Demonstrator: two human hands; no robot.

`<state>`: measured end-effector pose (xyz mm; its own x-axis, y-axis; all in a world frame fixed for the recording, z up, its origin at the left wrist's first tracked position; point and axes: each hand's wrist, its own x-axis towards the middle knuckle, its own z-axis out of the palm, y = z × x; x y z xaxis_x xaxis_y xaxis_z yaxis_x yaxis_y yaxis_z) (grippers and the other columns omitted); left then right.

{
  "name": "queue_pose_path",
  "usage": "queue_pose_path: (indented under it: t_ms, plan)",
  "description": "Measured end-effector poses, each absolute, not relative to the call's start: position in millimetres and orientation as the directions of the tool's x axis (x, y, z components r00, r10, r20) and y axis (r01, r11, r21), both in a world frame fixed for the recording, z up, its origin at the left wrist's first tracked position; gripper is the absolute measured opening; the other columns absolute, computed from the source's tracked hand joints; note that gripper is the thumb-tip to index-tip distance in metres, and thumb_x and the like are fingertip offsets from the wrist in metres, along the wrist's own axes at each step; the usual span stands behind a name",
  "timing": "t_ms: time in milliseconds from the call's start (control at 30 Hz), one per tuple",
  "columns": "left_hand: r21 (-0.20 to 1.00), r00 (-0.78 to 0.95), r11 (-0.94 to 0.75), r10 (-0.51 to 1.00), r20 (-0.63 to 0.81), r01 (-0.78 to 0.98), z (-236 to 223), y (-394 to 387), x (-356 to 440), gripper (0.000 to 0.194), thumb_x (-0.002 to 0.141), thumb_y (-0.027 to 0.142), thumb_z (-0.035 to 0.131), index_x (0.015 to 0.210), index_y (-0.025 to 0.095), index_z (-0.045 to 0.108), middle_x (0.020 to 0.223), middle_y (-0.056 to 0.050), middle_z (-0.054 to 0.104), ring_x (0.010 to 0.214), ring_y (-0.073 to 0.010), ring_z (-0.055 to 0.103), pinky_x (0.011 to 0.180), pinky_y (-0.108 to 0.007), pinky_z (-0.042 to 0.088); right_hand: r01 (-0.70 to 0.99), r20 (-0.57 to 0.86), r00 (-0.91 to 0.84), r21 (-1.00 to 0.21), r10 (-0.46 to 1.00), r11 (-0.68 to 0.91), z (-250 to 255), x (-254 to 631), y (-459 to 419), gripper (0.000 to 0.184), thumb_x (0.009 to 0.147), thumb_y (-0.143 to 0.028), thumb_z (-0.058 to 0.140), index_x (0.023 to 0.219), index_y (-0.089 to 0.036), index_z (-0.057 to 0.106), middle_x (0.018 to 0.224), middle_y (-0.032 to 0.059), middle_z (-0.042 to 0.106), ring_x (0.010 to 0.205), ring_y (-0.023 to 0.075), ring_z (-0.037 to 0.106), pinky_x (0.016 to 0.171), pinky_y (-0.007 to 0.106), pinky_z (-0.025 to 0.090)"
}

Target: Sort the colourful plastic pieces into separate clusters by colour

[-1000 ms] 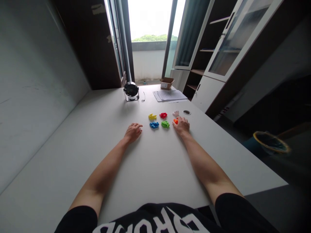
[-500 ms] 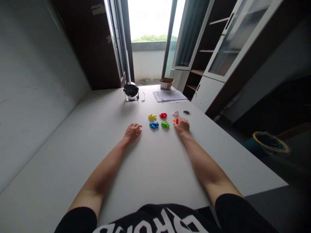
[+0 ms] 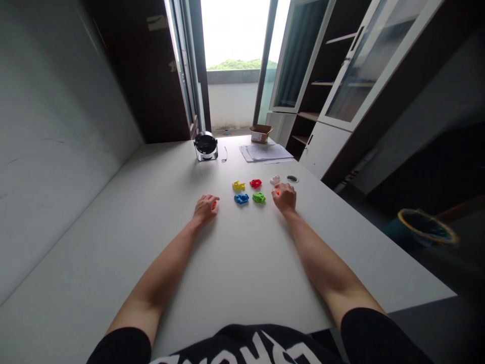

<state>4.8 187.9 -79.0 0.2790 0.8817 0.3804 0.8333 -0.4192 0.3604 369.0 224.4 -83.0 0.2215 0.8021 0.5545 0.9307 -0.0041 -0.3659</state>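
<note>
My left hand point(image 3: 206, 209) is at the left of a cluster of small, knobbly plastic pieces, its fingers curled around a red-orange piece point(image 3: 214, 204) that barely shows. At the right of the cluster, my right hand point(image 3: 285, 196) closes over an orange piece point(image 3: 278, 192), mostly hidden under the fingers. Between the hands lie a yellow piece point(image 3: 238, 185) and a red piece point(image 3: 255, 183), with a blue piece point(image 3: 241, 198) and a green piece point(image 3: 259, 197) nearer to me. A pale pinkish piece point(image 3: 275, 179) sits just beyond my right hand.
The white table point(image 3: 242, 268) carries a round black device on a metal stand point(image 3: 206, 145), a thin wire-like item point(image 3: 225, 154), papers point(image 3: 267, 152) and an open cardboard box point(image 3: 260, 134) at the back. A cable hole point(image 3: 292, 179) is at the right; a bin point(image 3: 426, 227) stands beyond the edge.
A red-orange piece now shows at my left fingers, where none was visible before. My right hand stays over the orange piece, which is a little more covered. The view has shifted slightly.
</note>
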Motion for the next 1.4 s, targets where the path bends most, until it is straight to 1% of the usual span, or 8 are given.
queue_pose_path:
  t_ms: [167, 267, 400, 533, 733, 933, 1100, 1400]
  plan:
    - [0.34, 0.214, -0.351, 0.9, 0.38, 0.872, -80.4, 189.4, 4.4, 0.028, 0.087, 0.024, 0.057, 0.113, 0.024, 0.067, 0.117, -0.009, 0.067, 0.111, -0.0288, 0.054, 0.096, -0.042, 0.044, 0.889, 0.64, 0.087, -0.395, 0.763, 0.23, -59.6, 332.8, 213.4, 0.018, 0.089, -0.024, 0.051, 0.094, -0.017, 0.066, 0.105, 0.0129, 0.064, 0.1, 0.0287, 0.054, 0.094, 0.042, 0.04]
    - [0.329, 0.172, -0.308, 0.908, 0.383, 0.893, -79.7, 189.5, 4.2, 0.028, 0.087, 0.026, 0.059, 0.114, 0.022, 0.067, 0.115, -0.011, 0.066, 0.109, -0.0295, 0.054, 0.094, -0.042, 0.044, 0.801, 0.649, -0.002, -0.455, 0.761, 0.39, -48.9, 294.6, 197.9, 0.015, 0.091, -0.023, 0.051, 0.09, -0.02, 0.065, 0.099, 0.0094, 0.065, 0.097, 0.0259, 0.057, 0.091, 0.039, 0.043]
    - [0.324, 0.164, -0.298, 0.91, 0.382, 0.898, -78.3, 189.3, 4.2, 0.026, 0.089, 0.027, 0.058, 0.112, 0.022, 0.067, 0.11, -0.011, 0.067, 0.105, -0.0284, 0.055, 0.093, -0.04, 0.043, 0.67, 0.587, -0.151, -0.53, 0.795, 0.519, -51.2, 242.1, 169.4, 0.012, 0.092, -0.026, 0.055, 0.088, -0.022, 0.065, 0.093, 0.0058, 0.064, 0.089, 0.021, 0.058, 0.082, 0.033, 0.045]
    - [0.339, 0.2, -0.341, 0.899, 0.389, 0.877, -77.4, 188.4, 4.9, 0.024, 0.091, 0.027, 0.057, 0.112, 0.023, 0.067, 0.108, -0.009, 0.07, 0.105, -0.0273, 0.055, 0.095, -0.04, 0.043, 0.592, 0.51, -0.325, -0.547, 0.796, 0.592, -66.9, 216.2, 151.2, 0.009, 0.091, -0.022, 0.058, 0.087, -0.022, 0.066, 0.094, 0.0039, 0.064, 0.081, 0.0163, 0.057, 0.075, 0.027, 0.043]
    - [0.335, 0.277, -0.427, 0.868, 0.412, 0.84, -75.7, 187.2, 5.5, 0.026, 0.092, 0.029, 0.056, 0.114, 0.024, 0.068, 0.109, -0.006, 0.07, 0.106, -0.0262, 0.055, 0.097, -0.039, 0.043, 0.612, 0.421, -0.36, -0.568, 0.833, 0.551, -78.7, 221.0, 155.9, 0.008, 0.09, -0.02, 0.06, 0.087, -0.021, 0.067, 0.094, 0.0021, 0.064, 0.069, 0.0116, 0.053, 0.068, 0.025, 0.04]
    - [0.303, 0.287, -0.435, 0.857, 0.427, 0.848, -72.2, 186.2, 7.8, 0.033, 0.093, 0.023, 0.051, 0.122, 0.026, 0.067, 0.108, -0.008, 0.066, 0.102, -0.0259, 0.056, 0.095, -0.04, 0.044, 0.613, 0.414, -0.358, -0.572, 0.837, 0.545, -80.2, 223.6, 159.6, 0.007, 0.089, -0.02, 0.062, 0.085, -0.021, 0.068, 0.092, 0.0022, 0.063, 0.072, 0.0131, 0.054, 0.07, 0.026, 0.041]
    - [0.321, 0.264, -0.425, 0.859, 0.439, 0.847, -66.4, 183.3, 10.6, 0.028, 0.09, 0.019, 0.053, 0.113, 0.025, 0.068, 0.108, -0.007, 0.066, 0.104, -0.0256, 0.057, 0.096, -0.04, 0.044, 0.612, 0.421, -0.373, -0.558, 0.827, 0.561, -79.6, 223.6, 158.9, 0.007, 0.089, -0.02, 0.062, 0.086, -0.021, 0.068, 0.091, 0.003, 0.064, 0.073, 0.0143, 0.054, 0.07, 0.027, 0.041]
    - [0.477, 0.213, -0.45, 0.856, 0.471, 0.755, -64.2, 180.2, 13.9, 0.006, 0.087, 0.024, 0.058, 0.092, 0.022, 0.061, 0.09, -0.004, 0.068, 0.091, -0.0216, 0.061, 0.088, -0.035, 0.048, 0.601, 0.43, -0.396, -0.547, 0.811, 0.584, -79.6, 223.7, 158.8, 0.007, 0.09, -0.019, 0.062, 0.087, -0.021, 0.068, 0.09, 0.003, 0.063, 0.075, 0.0144, 0.054, 0.07, 0.026, 0.041]
